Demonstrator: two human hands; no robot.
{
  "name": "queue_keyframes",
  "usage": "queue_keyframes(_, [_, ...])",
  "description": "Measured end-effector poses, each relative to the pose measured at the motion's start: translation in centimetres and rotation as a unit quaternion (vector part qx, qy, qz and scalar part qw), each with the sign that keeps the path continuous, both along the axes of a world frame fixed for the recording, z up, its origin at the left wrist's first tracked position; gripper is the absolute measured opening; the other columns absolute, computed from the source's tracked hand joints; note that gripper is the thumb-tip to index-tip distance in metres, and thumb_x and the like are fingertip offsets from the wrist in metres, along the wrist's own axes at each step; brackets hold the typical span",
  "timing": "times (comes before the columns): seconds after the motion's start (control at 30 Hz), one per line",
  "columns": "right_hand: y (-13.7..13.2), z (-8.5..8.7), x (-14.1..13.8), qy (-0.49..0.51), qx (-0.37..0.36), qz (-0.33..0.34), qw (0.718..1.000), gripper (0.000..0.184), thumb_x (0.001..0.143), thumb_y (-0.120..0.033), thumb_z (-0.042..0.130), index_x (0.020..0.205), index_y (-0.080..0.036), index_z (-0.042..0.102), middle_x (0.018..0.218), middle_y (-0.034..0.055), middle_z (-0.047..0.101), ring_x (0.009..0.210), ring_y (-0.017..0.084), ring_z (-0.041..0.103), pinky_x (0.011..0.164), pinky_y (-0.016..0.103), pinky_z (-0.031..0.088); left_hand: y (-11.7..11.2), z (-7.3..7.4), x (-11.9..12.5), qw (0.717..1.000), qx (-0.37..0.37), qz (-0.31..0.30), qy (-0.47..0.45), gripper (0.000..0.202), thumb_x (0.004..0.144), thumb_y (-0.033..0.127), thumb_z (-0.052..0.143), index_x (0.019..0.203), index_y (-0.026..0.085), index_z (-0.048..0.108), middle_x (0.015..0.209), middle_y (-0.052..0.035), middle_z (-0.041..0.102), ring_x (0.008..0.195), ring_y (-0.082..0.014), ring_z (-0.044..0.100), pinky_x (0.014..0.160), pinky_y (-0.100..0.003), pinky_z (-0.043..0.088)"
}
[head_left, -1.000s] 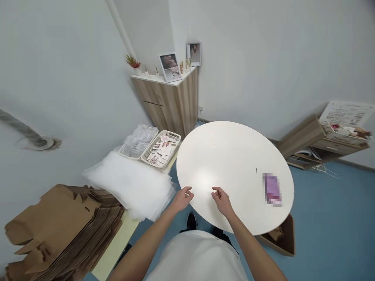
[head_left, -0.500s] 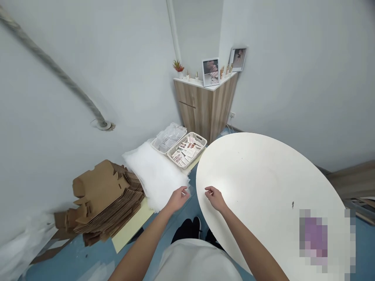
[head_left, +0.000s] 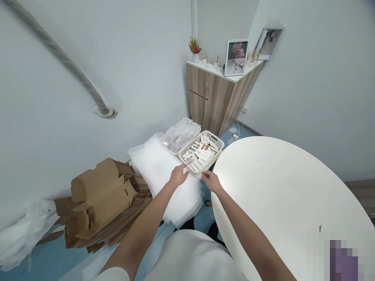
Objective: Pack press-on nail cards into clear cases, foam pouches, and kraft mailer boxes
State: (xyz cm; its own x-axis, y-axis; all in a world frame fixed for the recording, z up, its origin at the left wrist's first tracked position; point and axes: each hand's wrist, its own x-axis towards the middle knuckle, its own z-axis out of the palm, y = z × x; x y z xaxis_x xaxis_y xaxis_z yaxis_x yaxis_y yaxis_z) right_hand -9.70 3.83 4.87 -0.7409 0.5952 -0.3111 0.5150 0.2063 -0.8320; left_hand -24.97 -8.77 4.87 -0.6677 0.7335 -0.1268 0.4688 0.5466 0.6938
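A white perforated basket (head_left: 218,142) holds cards with rows of small press-on nails (head_left: 191,159). My left hand (head_left: 178,175) is at its near left corner, thumb and fingers apart, with nothing visible in them. Just off its near right corner is my right hand (head_left: 211,182), fingers bent and a little apart, also without anything visible in them. Whether either hand touches the basket I cannot tell. Beside it on the left stands a second basket of clear plastic boxes (head_left: 180,134). Under my left hand lies a stack of white foam sheets (head_left: 152,166).
A round white table (head_left: 281,187) fills the right side. Flattened brown cardboard boxes (head_left: 105,191) are stacked at the left. A wooden corner cabinet (head_left: 211,93) carries picture frames, small bottles and a plant. A blurred purple patch (head_left: 344,261) is at the lower right.
Both my hands have moved forward to the near end of the nail-card basket. My view has come closer to the baskets, and my body has shifted nearer the foam sheets.
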Motion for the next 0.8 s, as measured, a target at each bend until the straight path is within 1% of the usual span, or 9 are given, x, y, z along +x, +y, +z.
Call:
queue_keyframes(0.1, [0.5, -0.6, -3.0, -0.028, 0.018, -0.010, 0.999, 0.029, 0.075, -0.029, 0.047, 0.098, -0.020, 0.061, 0.096, 0.0053, 0.063, 0.084, 0.018, 0.058, 0.078, 0.032, 0.044, 1.7, -0.9, -2.7, 1.000, -0.013, 0.002, -0.004, 0.031, 0.071, 0.026, 0.058, 0.102, 0.021, 0.058, 0.102, -0.0100, 0.061, 0.100, -0.0303, 0.051, 0.088, -0.043, 0.034])
queue_keyframes(0.2, [0.9, -1.4, -5.4, -0.049, 0.045, -0.001, 0.998, 0.030, 0.075, -0.026, 0.048, 0.101, -0.019, 0.060, 0.103, 0.0062, 0.061, 0.089, 0.019, 0.057, 0.082, 0.033, 0.042, 3.4, -1.6, -4.6, 0.999, -0.034, 0.004, -0.007, 0.027, 0.072, 0.027, 0.058, 0.098, 0.024, 0.060, 0.098, -0.0086, 0.062, 0.103, -0.0301, 0.049, 0.090, -0.044, 0.030])
queue_keyframes(0.27, [1.2, -2.1, -6.8, -0.068, 0.064, 0.018, 0.995, 0.035, 0.074, -0.022, 0.049, 0.108, -0.019, 0.057, 0.108, 0.0059, 0.060, 0.092, 0.020, 0.056, 0.084, 0.032, 0.041, 4.4, -2.0, -5.5, 0.997, -0.080, -0.019, 0.012, 0.026, 0.074, 0.026, 0.054, 0.100, 0.025, 0.059, 0.098, -0.0080, 0.062, 0.104, -0.0286, 0.047, 0.091, -0.043, 0.028])
queue_keyframes(0.37, [1.7, -3.1, -8.7, -0.098, 0.086, 0.059, 0.990, 0.046, 0.072, -0.014, 0.049, 0.118, -0.019, 0.049, 0.114, 0.0052, 0.057, 0.097, 0.019, 0.054, 0.086, 0.030, 0.040, 5.8, -2.6, -6.4, 0.980, -0.172, -0.078, 0.069, 0.029, 0.078, 0.024, 0.048, 0.106, 0.025, 0.055, 0.101, -0.0076, 0.061, 0.106, -0.0268, 0.045, 0.089, -0.042, 0.027])
queue_keyframes(0.47, [1.9, -4.1, -10.2, -0.125, 0.106, 0.073, 0.984, 0.050, 0.071, -0.010, 0.047, 0.121, -0.017, 0.045, 0.115, 0.0072, 0.056, 0.099, 0.019, 0.053, 0.087, 0.029, 0.039, 6.8, -3.3, -7.0, 0.966, -0.218, -0.103, 0.095, 0.030, 0.078, 0.023, 0.046, 0.106, 0.024, 0.054, 0.096, -0.0079, 0.062, 0.103, -0.0274, 0.046, 0.084, -0.042, 0.028])
queue_keyframes(0.53, [2.0, -4.7, -10.9, -0.137, 0.120, 0.064, 0.981, 0.051, 0.070, -0.010, 0.047, 0.121, -0.015, 0.045, 0.115, 0.0090, 0.055, 0.102, 0.020, 0.052, 0.088, 0.029, 0.038, 7.2, -3.8, -7.1, 0.963, -0.225, -0.112, 0.098, 0.028, 0.077, 0.020, 0.046, 0.103, 0.024, 0.055, 0.091, -0.0077, 0.063, 0.100, -0.0276, 0.047, 0.082, -0.042, 0.028])
queue_keyframes(0.63, [1.9, -5.4, -11.5, -0.141, 0.137, 0.042, 0.980, 0.050, 0.070, -0.010, 0.047, 0.120, -0.013, 0.045, 0.115, 0.0117, 0.052, 0.103, 0.021, 0.050, 0.087, 0.029, 0.037, 7.5, -4.4, -7.1, 0.964, -0.214, -0.116, 0.106, 0.023, 0.076, 0.017, 0.045, 0.094, 0.022, 0.059, 0.088, -0.0083, 0.063, 0.099, -0.0275, 0.047, 0.082, -0.042, 0.025])
queue_keyframes(0.73, [2.0, -5.7, -11.6, -0.134, 0.141, 0.015, 0.981, 0.048, 0.072, -0.012, 0.047, 0.119, -0.015, 0.045, 0.112, 0.0119, 0.051, 0.097, 0.020, 0.051, 0.083, 0.029, 0.039, 7.4, -4.6, -6.9, 0.969, -0.190, -0.109, 0.118, 0.020, 0.076, 0.015, 0.045, 0.086, 0.020, 0.062, 0.088, -0.0093, 0.063, 0.097, -0.0273, 0.047, 0.082, -0.043, 0.023])
queue_keyframes(0.8, [2.2, -5.9, -11.6, -0.124, 0.138, 0.002, 0.983, 0.040, 0.074, -0.016, 0.047, 0.113, -0.016, 0.049, 0.105, 0.0107, 0.053, 0.091, 0.019, 0.052, 0.079, 0.029, 0.039, 7.3, -4.5, -6.9, 0.972, -0.171, -0.106, 0.121, 0.019, 0.076, 0.015, 0.045, 0.083, 0.020, 0.062, 0.087, -0.0095, 0.062, 0.095, -0.0270, 0.048, 0.083, -0.044, 0.022])
